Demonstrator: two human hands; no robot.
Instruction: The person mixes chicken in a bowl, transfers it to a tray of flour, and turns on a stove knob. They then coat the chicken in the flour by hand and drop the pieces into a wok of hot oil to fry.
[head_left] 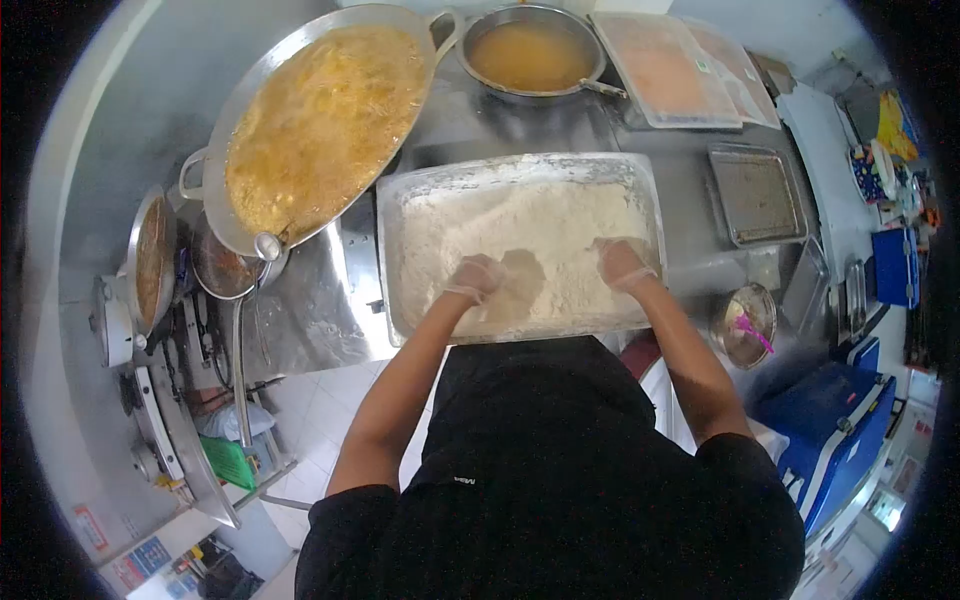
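A large metal tray holds a bed of pale flour right before me. My left hand, in a clear plastic glove, is down at the flour in the left half of the tray. Its fingers are partly sunk or hidden, so their pose does not show. Over the right half, my right hand wears a similar glove and touches the flour, its fingertips hidden too. Between the hands the flour has a darker, shadowed patch.
A wide pan of bubbling oil stands at the upper left with a ladle. Behind the tray is a bowl of orange liquid. To the right are plastic containers, a wire-rack tray and a bowl.
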